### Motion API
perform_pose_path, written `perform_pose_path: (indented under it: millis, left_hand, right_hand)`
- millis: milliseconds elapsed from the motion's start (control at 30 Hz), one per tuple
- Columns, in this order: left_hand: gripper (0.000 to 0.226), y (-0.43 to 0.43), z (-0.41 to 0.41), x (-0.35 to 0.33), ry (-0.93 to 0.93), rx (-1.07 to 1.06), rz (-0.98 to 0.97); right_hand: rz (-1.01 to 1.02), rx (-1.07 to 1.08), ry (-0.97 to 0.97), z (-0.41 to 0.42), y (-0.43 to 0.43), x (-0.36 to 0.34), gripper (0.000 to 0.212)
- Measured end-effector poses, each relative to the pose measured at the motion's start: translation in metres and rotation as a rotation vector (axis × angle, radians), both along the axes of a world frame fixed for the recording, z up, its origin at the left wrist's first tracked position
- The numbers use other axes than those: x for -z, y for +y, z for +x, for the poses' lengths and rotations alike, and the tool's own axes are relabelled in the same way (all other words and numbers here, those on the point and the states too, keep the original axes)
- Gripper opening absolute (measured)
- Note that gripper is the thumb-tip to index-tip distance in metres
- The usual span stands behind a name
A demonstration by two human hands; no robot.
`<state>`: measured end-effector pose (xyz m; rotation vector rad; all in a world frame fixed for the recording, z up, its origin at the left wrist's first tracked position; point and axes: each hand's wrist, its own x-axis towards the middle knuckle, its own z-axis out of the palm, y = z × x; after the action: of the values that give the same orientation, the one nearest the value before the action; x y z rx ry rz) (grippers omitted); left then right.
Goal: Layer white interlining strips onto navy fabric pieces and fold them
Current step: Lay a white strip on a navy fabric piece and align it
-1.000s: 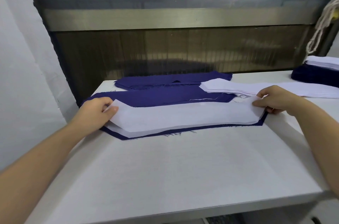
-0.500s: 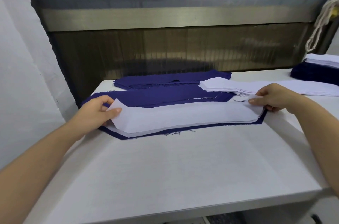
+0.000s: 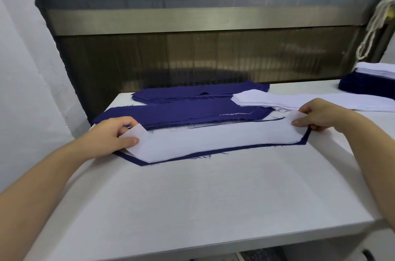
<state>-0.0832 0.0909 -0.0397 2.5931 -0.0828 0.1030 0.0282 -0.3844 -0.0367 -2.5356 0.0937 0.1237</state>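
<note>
Both hands, L (image 3: 111, 135) & R (image 3: 318, 115), pinch white strip (image 3: 213, 140) ends over navy piece (image 3: 215, 151) on table (image 3: 213, 196).

The white bench (image 3: 213, 207) is stretching out flat in front of me. Nearest to me, a navy fabric piece (image 3: 130, 156) is lying directly on it, covered by a white interlining strip (image 3: 213, 139) so that only its dark border is showing. Just behind it, a stack of navy pieces (image 3: 192, 111) is sitting on the bench, and a second navy stack (image 3: 192, 92) is lying farther back. To my right, a stack of white interlining strips (image 3: 299, 101) is overlapping the nearer stack's end. At the far right corner, a navy-and-white pile (image 3: 363, 87) is resting well apart.
</note>
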Motion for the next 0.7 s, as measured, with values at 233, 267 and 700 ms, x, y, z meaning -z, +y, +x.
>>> perform_pose_path:
  millis: [233, 267, 700]
  left_hand:
    - [0.020, 0.0015, -0.0010, -0.0012, 0.014, 0.047, 0.040]
    - [0.021, 0.0013, -0.0008, -0.0011, 0.012, 0.048, 0.047]
    - [0.038, 0.0031, 0.0017, 0.0028, -0.073, 0.081, 0.122]
  right_hand:
    - [0.000, 0.005, 0.019, 0.0000, -0.0018, -0.0007, 0.015]
    - [0.002, 0.007, 0.019, -0.0002, -0.0020, -0.0004, 0.016]
    - [0.005, 0.038, -0.017, 0.0007, 0.0029, 0.0006, 0.018]
